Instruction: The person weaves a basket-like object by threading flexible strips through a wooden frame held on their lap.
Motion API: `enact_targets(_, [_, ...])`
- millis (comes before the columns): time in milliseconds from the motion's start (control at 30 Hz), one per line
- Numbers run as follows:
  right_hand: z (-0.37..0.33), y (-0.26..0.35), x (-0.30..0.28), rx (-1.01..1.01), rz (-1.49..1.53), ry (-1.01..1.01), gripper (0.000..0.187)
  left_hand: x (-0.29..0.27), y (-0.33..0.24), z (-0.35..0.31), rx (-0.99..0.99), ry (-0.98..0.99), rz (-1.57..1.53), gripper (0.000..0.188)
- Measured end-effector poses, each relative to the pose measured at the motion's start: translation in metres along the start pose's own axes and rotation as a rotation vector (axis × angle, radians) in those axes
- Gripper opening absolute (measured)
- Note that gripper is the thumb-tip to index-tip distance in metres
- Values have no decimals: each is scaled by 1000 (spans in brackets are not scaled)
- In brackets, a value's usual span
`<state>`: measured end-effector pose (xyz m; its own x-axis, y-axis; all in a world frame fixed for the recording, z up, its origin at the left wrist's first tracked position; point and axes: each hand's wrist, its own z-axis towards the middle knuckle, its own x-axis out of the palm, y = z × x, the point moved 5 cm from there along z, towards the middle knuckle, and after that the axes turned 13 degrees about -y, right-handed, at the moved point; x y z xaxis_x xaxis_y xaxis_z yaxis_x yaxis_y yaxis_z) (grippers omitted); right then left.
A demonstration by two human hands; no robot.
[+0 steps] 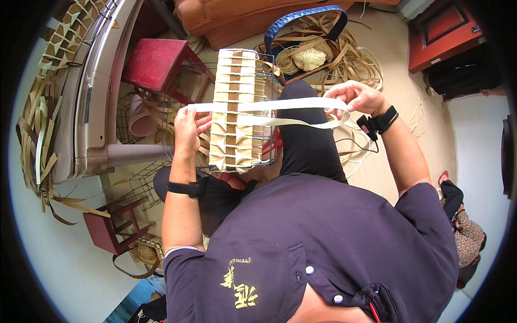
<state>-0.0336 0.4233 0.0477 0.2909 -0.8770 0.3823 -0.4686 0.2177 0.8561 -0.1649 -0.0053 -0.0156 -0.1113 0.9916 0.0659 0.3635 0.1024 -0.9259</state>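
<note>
A basket panel [225,89] of cream flat strips with a brown band down its middle lies over a dark wire frame [267,157] at my knees. Across it runs a long white flat strip [301,104], pulled straight, its lower length curving back to the weave. At the panel's left edge, my left hand [188,129] pinches the strip's left part between thumb and fingers. Beyond my right knee, my right hand [355,100] has its fingers closed on the strip where it bends back in a loop. Folded points of strip show on the panel's lower part.
A blue-handled basket [306,16] with a ball of cream cord [309,59] and loose strips stands ahead. Red stools [153,64] and a pale table [89,107] are at left. Woven strips [40,134] hang at far left. Another person [466,226] is at right.
</note>
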Motion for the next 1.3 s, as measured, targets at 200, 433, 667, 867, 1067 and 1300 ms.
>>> enact_targets(200, [-12, -4, -10, -276, 246, -42, 65, 3, 0, 3, 36, 35, -86, 23])
enact_targets(433, [-11, 0, 9, -179, -127, -389, 46, 23, -45, -17, 857, -207, 423, 46])
enact_targets(667, [-29, 25, 42, -305, -616, -653, 14, 134, -99, -83, 770, 612, 587, 34])
enact_targets(867, [-37, 58, 87, -453, -962, -714, 5, 185, -83, -91, 647, 1042, 679, 26])
enact_targets(1067, [-38, 48, 70, -527, -1054, -984, 9, 187, -102, -99, 1066, 729, 749, 15])
enact_targets(1300, [-24, 18, 61, -250, -227, -427, 15, 176, -113, -104, 1623, 160, 887, 8])
